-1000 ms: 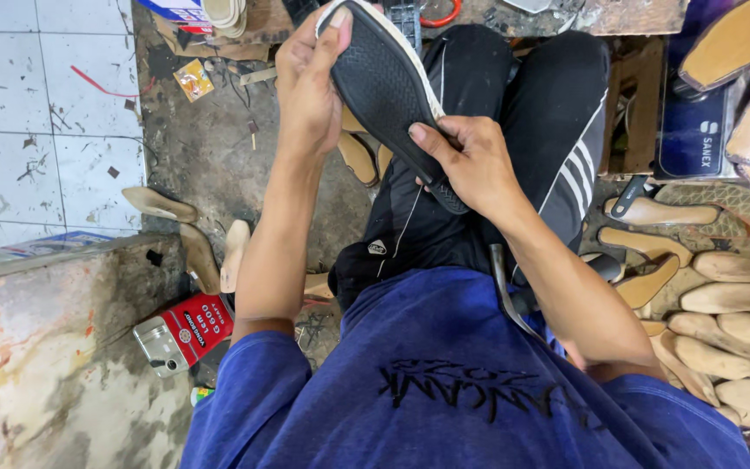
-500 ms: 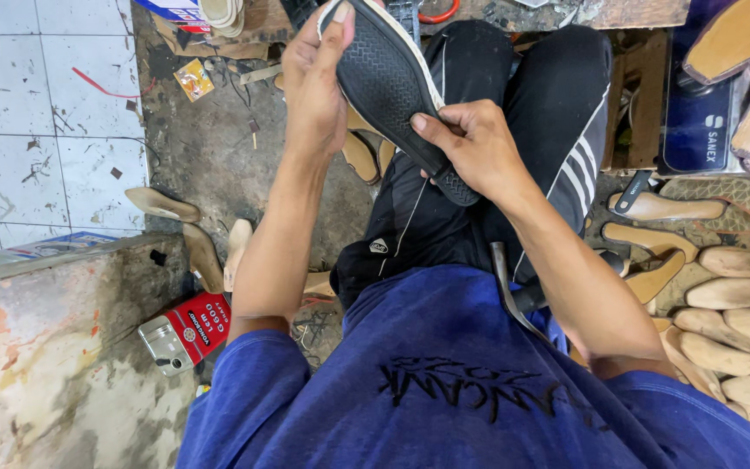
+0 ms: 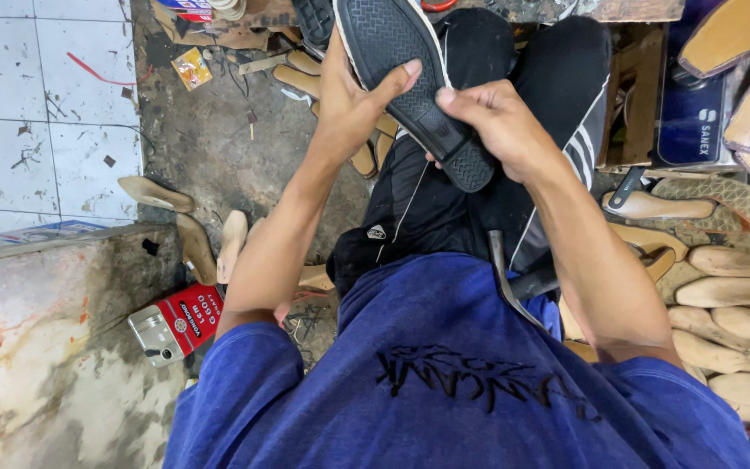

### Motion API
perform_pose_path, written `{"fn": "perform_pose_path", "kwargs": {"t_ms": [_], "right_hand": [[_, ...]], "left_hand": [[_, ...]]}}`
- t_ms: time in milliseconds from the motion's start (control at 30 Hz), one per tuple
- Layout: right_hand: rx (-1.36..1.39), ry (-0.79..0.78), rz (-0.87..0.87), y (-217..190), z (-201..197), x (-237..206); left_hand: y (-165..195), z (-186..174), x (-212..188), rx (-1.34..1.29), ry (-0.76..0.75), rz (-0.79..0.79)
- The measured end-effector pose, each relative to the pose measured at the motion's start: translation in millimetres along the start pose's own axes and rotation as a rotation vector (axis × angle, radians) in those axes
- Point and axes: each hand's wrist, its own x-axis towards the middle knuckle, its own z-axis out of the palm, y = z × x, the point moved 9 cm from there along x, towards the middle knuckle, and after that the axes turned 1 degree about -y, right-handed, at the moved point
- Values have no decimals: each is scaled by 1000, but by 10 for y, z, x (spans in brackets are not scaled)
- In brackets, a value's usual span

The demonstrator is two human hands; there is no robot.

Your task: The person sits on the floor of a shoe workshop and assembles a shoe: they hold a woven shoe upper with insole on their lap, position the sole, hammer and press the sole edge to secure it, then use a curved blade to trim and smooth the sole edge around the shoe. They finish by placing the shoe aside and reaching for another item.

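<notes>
1. A red and silver tin can (image 3: 175,326) lies on its side on the dirty floor (image 3: 210,148), close to the edge of a stained concrete slab (image 3: 36,347).
2. Three tan insoles (image 3: 197,230) lie loose on the floor just above the can, one apart from the other two.
3. White tiles (image 3: 36,95) cover the floor's upper left corner, with a thin red strip (image 3: 97,71) lying on them.
4. A small yellow packet (image 3: 189,68) sits on the floor near the tile edge.
5. A heap of tan insoles (image 3: 731,304) fills the right edge.
6. A dark blue box (image 3: 696,104) stands behind that heap.
7. A patterned sandal (image 3: 687,201) with a black strap rests atop the heap.
</notes>
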Motion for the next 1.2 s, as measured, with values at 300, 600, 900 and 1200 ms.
{"fn": "perform_pose_path", "kwargs": {"t_ms": [300,600,900,1200], "right_hand": [[-539,142,-735,-397,-164,-688],[-595,214,-1109,-711,-318,-1131],[-305,174,-239,-370,-260,-1236],[-265,679,-270,-392,-845,-1456]], "left_hand": [[1209,935,-496,744,-337,711],[1635,1383,-966,857,-617,1185],[833,828,-306,-62,-2,243],[-546,925,-705,-603,537,-134]]}}
